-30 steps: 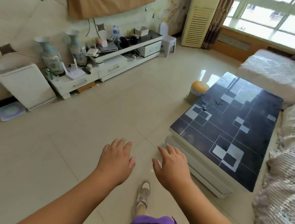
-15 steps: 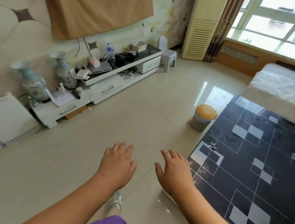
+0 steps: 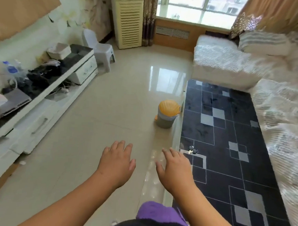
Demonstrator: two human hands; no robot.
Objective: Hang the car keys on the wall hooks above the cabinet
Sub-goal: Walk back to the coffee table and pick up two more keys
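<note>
The car keys (image 3: 192,150), a small dark bunch, lie on the black patterned coffee table (image 3: 229,137) near its left edge. My right hand (image 3: 174,168) hovers palm down, fingers spread, just left of and below the keys, a short way from them and holding nothing. My left hand (image 3: 117,162) floats over the floor tiles, also flat and empty. No wall hooks are in view.
A grey bin with an orange lid (image 3: 167,115) stands on the floor beside the table. A long white TV cabinet (image 3: 42,104) with clutter runs along the left wall. A white sofa (image 3: 273,101) lines the right side. A small white stool (image 3: 100,47) stands beyond the cabinet.
The view has swung right and moved closer to the coffee table. The keys now sit much nearer my right hand. Both hands keep the same spread pose.
</note>
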